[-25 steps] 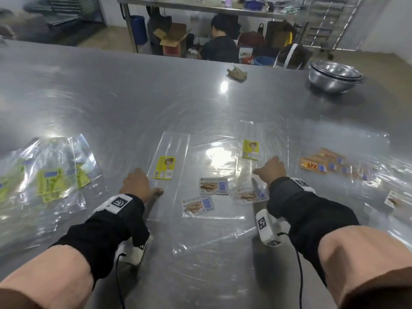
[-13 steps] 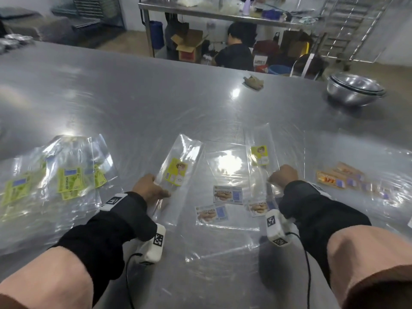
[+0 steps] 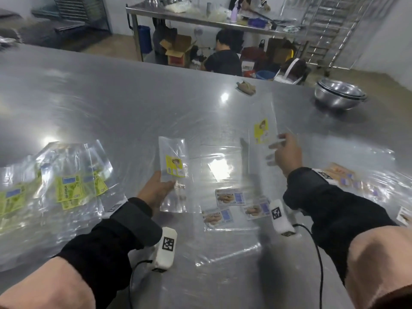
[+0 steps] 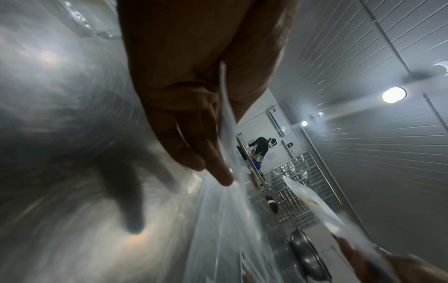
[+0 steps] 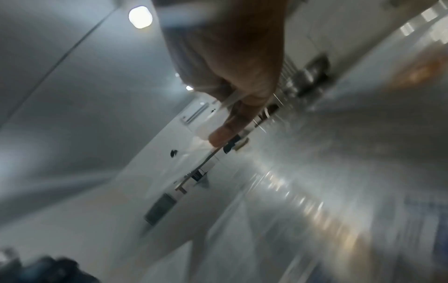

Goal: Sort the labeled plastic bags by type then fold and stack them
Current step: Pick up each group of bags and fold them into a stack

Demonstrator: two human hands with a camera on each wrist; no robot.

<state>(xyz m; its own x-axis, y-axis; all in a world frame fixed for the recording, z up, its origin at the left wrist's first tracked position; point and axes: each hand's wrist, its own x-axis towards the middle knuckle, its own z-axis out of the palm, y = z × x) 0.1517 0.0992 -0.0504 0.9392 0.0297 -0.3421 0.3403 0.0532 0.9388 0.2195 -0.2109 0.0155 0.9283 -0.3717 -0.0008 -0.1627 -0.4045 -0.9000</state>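
My left hand (image 3: 156, 190) pinches a clear bag with a yellow label (image 3: 174, 167) and holds it upright above the steel table (image 3: 111, 108); in the left wrist view the bag's edge (image 4: 226, 118) runs between thumb and fingers. My right hand (image 3: 284, 156) grips a second yellow-label bag (image 3: 262, 130), lifted off the table and tilted; its fingers show through the plastic. Clear bags with photo labels (image 3: 229, 197) lie flat between my hands. A pile of green-label bags (image 3: 69, 186) lies at the left. Orange-label bags (image 3: 343, 175) lie at the right, partly behind my right arm.
Stacked steel bowls (image 3: 340, 94) stand at the table's far right. A small brown scrap (image 3: 246, 87) lies near the far edge. A person in black (image 3: 223, 59) crouches on the floor beyond the table, by boxes and a steel bench (image 3: 200, 17).
Both hands have lifted their yellow-label bags off the table. The right bag has risen higher and moved to the right; the left bag now stands upright.
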